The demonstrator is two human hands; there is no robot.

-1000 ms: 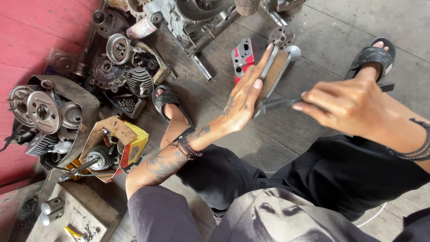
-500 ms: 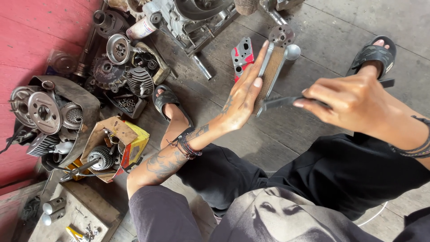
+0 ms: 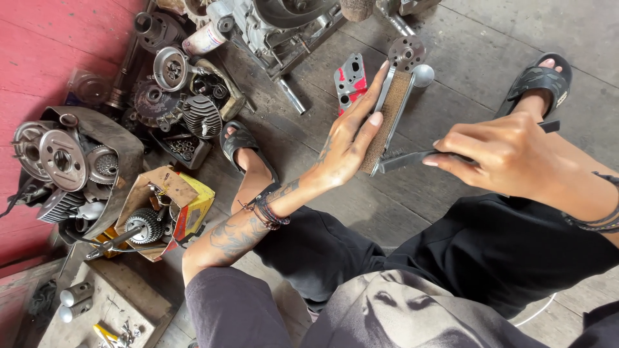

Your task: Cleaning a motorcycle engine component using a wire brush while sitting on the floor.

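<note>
Tan, flat, rectangular friction-faced metal part: held upright in front of the seated person, above the grey concrete floor; round perforated metal end at top. Left hand: flat against the part's left edge, fingers straight and pressed together, thumb lying across the tan face. Right hand: fingers curled and pinched around the handle of a dark wire brush, whose bristled head touches the lower edge of the tan part.

Red and silver flat metal plate with holes: on the floor just behind the left hand. Round silver knob: just beside the top of the tan part. Black sandals: one on the left foot, one on the right foot. Dark beaded bracelets: on the left wrist.

Grey finned engine cylinder: among engine parts by the red wall. Torn yellow cardboard box: on the floor at left, holding a toothed metal gear. Round silver engine covers: far left, well apart from the hands.
</note>
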